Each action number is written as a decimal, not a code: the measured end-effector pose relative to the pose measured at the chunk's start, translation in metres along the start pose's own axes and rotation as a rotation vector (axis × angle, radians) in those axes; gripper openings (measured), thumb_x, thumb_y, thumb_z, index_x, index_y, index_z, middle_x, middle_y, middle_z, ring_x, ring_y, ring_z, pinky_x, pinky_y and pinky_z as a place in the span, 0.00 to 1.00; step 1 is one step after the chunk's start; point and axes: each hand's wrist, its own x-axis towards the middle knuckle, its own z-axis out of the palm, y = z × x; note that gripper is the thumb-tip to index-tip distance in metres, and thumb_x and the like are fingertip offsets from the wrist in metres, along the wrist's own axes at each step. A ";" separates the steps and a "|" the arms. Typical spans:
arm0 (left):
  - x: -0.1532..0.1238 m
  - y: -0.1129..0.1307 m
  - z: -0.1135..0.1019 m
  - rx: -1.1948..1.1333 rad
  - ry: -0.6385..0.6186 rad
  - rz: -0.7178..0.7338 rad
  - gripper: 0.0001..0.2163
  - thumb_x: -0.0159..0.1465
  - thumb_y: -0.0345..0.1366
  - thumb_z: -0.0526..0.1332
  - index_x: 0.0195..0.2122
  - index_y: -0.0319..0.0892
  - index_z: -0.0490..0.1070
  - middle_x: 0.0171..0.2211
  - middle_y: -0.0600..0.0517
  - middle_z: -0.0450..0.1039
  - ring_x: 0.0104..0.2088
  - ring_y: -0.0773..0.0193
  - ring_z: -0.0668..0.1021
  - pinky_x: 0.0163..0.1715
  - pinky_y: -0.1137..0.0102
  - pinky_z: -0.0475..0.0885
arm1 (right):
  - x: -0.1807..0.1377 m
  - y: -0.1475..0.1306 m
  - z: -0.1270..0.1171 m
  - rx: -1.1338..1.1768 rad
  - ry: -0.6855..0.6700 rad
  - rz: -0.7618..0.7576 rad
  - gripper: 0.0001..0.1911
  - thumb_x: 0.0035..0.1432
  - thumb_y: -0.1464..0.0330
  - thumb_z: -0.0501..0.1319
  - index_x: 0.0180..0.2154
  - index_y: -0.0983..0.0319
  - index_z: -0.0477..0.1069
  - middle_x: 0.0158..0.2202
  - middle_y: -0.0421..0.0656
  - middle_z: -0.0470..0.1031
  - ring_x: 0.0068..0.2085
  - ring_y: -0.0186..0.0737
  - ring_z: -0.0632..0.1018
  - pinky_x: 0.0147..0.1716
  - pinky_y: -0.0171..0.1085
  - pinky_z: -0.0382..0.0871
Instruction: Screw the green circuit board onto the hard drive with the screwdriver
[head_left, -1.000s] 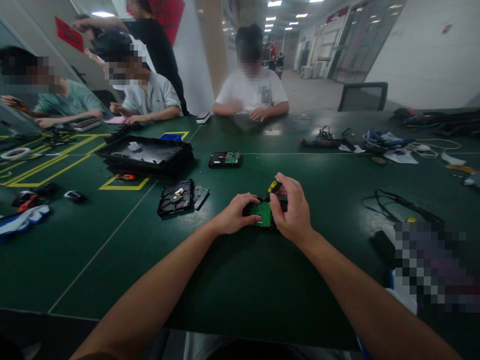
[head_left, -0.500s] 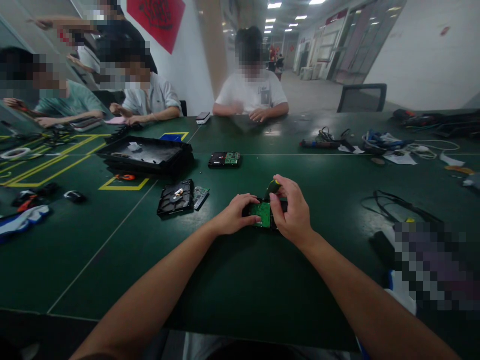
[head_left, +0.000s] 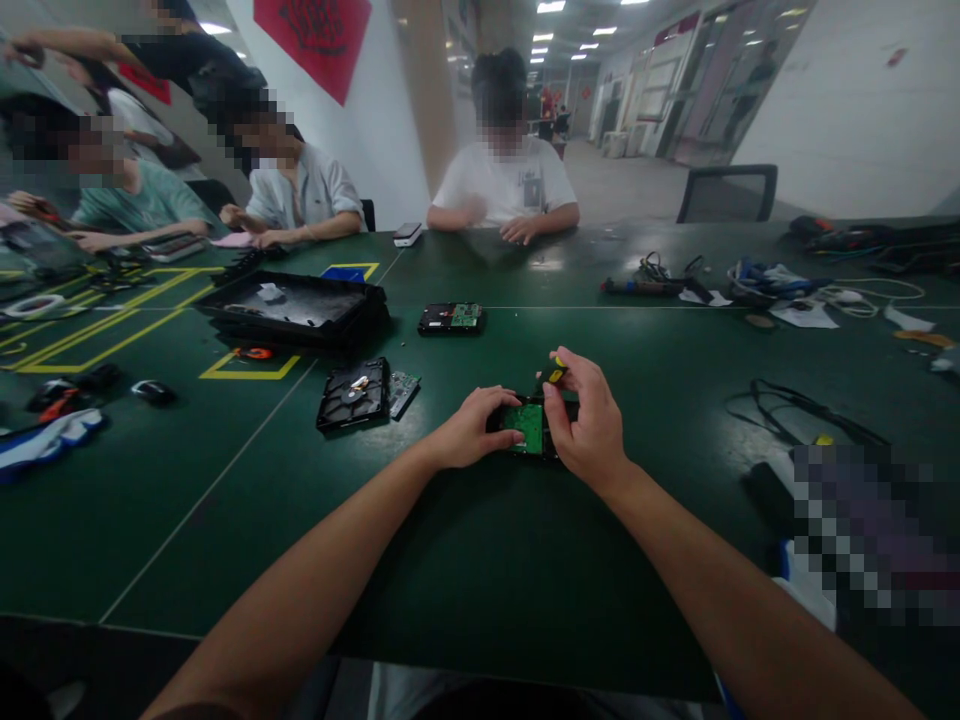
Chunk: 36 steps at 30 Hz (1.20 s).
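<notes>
A hard drive (head_left: 527,428) lies on the green table in front of me, its green circuit board facing up. My left hand (head_left: 480,428) grips the drive's left end, thumb over the board and fingers along the far edge. Above the drive's right part, my right hand (head_left: 589,415) pinches a screwdriver (head_left: 555,372) with a dark and yellow handle. The screwdriver leans over the drive's far side; its tip is too small to make out. Left of my hands are another drive (head_left: 352,394), dark side up, and a loose circuit board (head_left: 403,394) beside it.
A third hard drive (head_left: 451,318) lies farther back. Stacked black trays (head_left: 292,310) stand at left. Cables (head_left: 802,410) and a pixelated object (head_left: 877,530) lie at right. A person in a white shirt (head_left: 502,190) sits opposite; other people are at the far left.
The screwdriver's handle has turned and tilted a little in my right hand's fingers. My left hand stays on the drive. At far left, a standing person has shifted leftward.
</notes>
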 end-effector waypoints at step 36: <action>-0.002 -0.002 0.002 -0.010 -0.044 -0.074 0.24 0.66 0.45 0.67 0.62 0.50 0.67 0.65 0.45 0.68 0.68 0.49 0.67 0.69 0.48 0.60 | 0.000 0.001 -0.002 0.035 -0.015 0.001 0.30 0.71 0.71 0.58 0.70 0.53 0.55 0.62 0.51 0.67 0.60 0.49 0.74 0.55 0.50 0.79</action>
